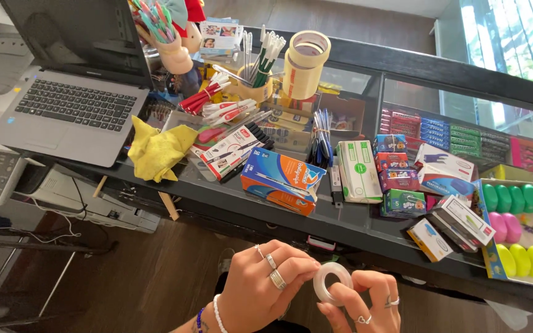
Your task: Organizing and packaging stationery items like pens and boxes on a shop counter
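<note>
At the near edge, the left hand (266, 283) comes up from the bottom of the view with rings on its fingers and beaded bracelets at the wrist. Its fingers curl narrowly, and the tips pinch the left rim of a small roll of clear tape (333, 282). The roll stands on edge between the two hands, its open centre facing the camera, in front of the near edge of the dark glass counter (340, 225). The right hand (365, 302) is just right of it, palm turned up, fingers bent around the roll's right and lower side, so both hands hold the tape together. On the counter beyond lie, from left, an open laptop (69, 105), a crumpled yellow cloth (158, 151), a blue and orange pen box (282, 179), a large roll of masking tape (306, 61) farther back, and coloured egg-shaped items (513, 228) at the right.
</note>
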